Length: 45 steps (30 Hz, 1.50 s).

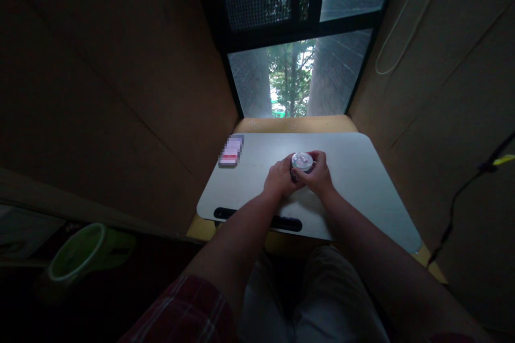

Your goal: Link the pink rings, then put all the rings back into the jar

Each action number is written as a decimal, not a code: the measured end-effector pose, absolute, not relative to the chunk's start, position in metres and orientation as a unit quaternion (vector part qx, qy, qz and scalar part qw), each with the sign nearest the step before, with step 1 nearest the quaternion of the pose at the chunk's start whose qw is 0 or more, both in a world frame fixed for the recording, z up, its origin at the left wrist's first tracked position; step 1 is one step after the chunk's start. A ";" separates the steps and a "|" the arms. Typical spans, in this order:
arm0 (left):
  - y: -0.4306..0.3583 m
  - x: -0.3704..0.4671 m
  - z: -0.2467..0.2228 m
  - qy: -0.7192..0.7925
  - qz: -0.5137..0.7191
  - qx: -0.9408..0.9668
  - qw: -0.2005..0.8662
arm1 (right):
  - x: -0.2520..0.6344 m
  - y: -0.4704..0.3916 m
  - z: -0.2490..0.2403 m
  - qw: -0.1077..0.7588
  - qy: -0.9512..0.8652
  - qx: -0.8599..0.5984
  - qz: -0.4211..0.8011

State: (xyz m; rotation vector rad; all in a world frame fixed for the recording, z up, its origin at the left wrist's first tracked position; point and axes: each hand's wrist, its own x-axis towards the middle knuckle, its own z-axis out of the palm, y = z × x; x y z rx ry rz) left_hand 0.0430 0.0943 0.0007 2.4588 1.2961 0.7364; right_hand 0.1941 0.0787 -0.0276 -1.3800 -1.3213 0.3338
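Observation:
Both hands are wrapped round a small round container (302, 161) with a pale, shiny top and a darker side. It appears upright, just at or above the white table top (350, 182); whether it touches the surface I cannot tell. My left hand (280, 178) grips it from the left, with the fingers closed about its lower side. On the right, my right hand (321, 176) curls round the far side, its thumb on the near side. The fingers hide most of the container's body, and its kind cannot be made out.
A blurred-out phone (231, 151) lies at the table's far left corner. Along the near edge runs a black slot strip (287, 223). A green bin (80, 252) stands on the floor at left, and a dark cable (450, 214) hangs at right. Walls flank the table; a window (292, 77) lies beyond.

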 end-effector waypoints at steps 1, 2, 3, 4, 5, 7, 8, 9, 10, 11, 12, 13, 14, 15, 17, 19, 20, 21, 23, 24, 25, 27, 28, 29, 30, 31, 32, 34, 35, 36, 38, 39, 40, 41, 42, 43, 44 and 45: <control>0.094 0.043 0.001 0.447 0.252 0.848 0.131 | 0.195 0.079 -0.028 0.567 -0.570 -0.578 0.138; 0.094 0.043 0.001 0.448 0.252 0.848 0.129 | 0.196 0.080 -0.028 0.568 -0.584 -0.565 0.132; 0.094 0.044 0.001 0.449 0.254 0.848 0.127 | 0.197 0.080 -0.028 0.568 -0.600 -0.549 0.126; 0.093 0.044 0.002 0.450 0.256 0.846 0.125 | 0.197 0.081 -0.027 0.569 -0.615 -0.534 0.118; 0.093 0.044 0.002 0.451 0.259 0.845 0.123 | 0.198 0.081 -0.027 0.569 -0.626 -0.522 0.110; 0.092 0.045 0.002 0.453 0.261 0.844 0.121 | 0.198 0.080 -0.026 0.571 -0.633 -0.514 0.100; 0.092 0.045 0.002 0.453 0.260 0.844 0.121 | 0.198 0.080 -0.025 0.572 -0.628 -0.518 0.101; 0.092 0.045 0.001 0.453 0.258 0.845 0.121 | 0.197 0.079 -0.025 0.572 -0.620 -0.527 0.106; 0.093 0.044 0.001 0.453 0.256 0.845 0.121 | 0.196 0.078 -0.024 0.570 -0.610 -0.538 0.114; 0.093 0.044 0.002 0.453 0.255 0.846 0.122 | 0.195 0.078 -0.024 0.569 -0.598 -0.550 0.125; 0.093 0.044 0.002 0.452 0.254 0.846 0.122 | 0.194 0.077 -0.024 0.568 -0.587 -0.561 0.134; 0.093 0.043 0.002 0.450 0.253 0.847 0.123 | 0.193 0.076 -0.024 0.567 -0.577 -0.570 0.141; 0.093 0.043 0.003 0.449 0.253 0.848 0.124 | 0.193 0.076 -0.024 0.567 -0.570 -0.576 0.146; 0.093 0.043 0.003 0.448 0.252 0.849 0.125 | 0.193 0.076 -0.024 0.568 -0.567 -0.578 0.149; 0.093 0.043 0.004 0.447 0.253 0.849 0.125 | 0.194 0.076 -0.025 0.571 -0.575 -0.567 0.148; 0.092 0.043 0.004 0.449 0.256 0.847 0.124 | 0.196 0.078 -0.026 0.575 -0.597 -0.541 0.144; 0.092 0.043 0.004 0.450 0.257 0.846 0.123 | 0.197 0.078 -0.026 0.576 -0.609 -0.527 0.139; 0.091 0.044 0.005 0.451 0.258 0.845 0.122 | 0.198 0.078 -0.026 0.577 -0.618 -0.517 0.133; 0.091 0.044 0.005 0.454 0.257 0.844 0.122 | 0.198 0.079 -0.025 0.574 -0.628 -0.511 0.119; 0.091 0.045 0.005 0.455 0.257 0.844 0.122 | 0.198 0.079 -0.025 0.573 -0.627 -0.515 0.114; 0.091 0.045 0.005 0.456 0.256 0.843 0.123 | 0.197 0.079 -0.025 0.570 -0.623 -0.524 0.113; 0.091 0.044 0.005 0.457 0.253 0.843 0.126 | 0.196 0.079 -0.026 0.567 -0.605 -0.546 0.116; 0.092 0.044 0.005 0.457 0.250 0.844 0.128 | 0.195 0.079 -0.026 0.566 -0.595 -0.558 0.120; 0.092 0.044 0.004 0.455 0.249 0.845 0.129 | 0.195 0.079 -0.027 0.566 -0.585 -0.567 0.124; 0.092 0.043 0.004 0.454 0.248 0.846 0.129 | 0.195 0.079 -0.028 0.566 -0.579 -0.574 0.127; 0.093 0.043 0.003 0.452 0.248 0.847 0.128 | 0.194 0.079 -0.028 0.565 -0.575 -0.577 0.130; 0.093 0.043 0.003 0.450 0.249 0.848 0.127 | 0.195 0.079 -0.028 0.565 -0.574 -0.578 0.130; 0.093 0.043 0.002 0.447 0.251 0.849 0.125 | 0.195 0.079 -0.028 0.563 -0.583 -0.571 0.128; 0.093 0.043 0.002 0.448 0.250 0.849 0.125 | 0.196 0.079 -0.028 0.563 -0.592 -0.564 0.124; 0.093 0.043 0.002 0.450 0.249 0.849 0.124 | 0.196 0.079 -0.027 0.563 -0.602 -0.554 0.119; 0.093 0.044 0.003 0.455 0.247 0.846 0.125 | 0.198 0.080 -0.026 0.562 -0.622 -0.534 0.105; 0.093 0.044 0.003 0.457 0.247 0.845 0.125 | 0.198 0.080 -0.026 0.562 -0.630 -0.526 0.098; 0.093 0.045 0.003 0.457 0.248 0.845 0.126 | 0.198 0.080 -0.025 0.562 -0.636 -0.521 0.093; 0.093 0.045 0.003 0.456 0.248 0.845 0.128 | 0.198 0.080 -0.025 0.562 -0.639 -0.518 0.089; 0.093 0.045 0.004 0.456 0.249 0.845 0.130 | 0.198 0.080 -0.024 0.563 -0.639 -0.517 0.089; 0.093 0.045 0.004 0.456 0.250 0.844 0.131 | 0.198 0.079 -0.024 0.563 -0.636 -0.520 0.091; 0.093 0.045 0.004 0.455 0.251 0.844 0.132 | 0.198 0.079 -0.024 0.562 -0.632 -0.525 0.094; 0.093 0.044 0.003 0.454 0.252 0.844 0.132 | 0.197 0.079 -0.024 0.562 -0.627 -0.531 0.097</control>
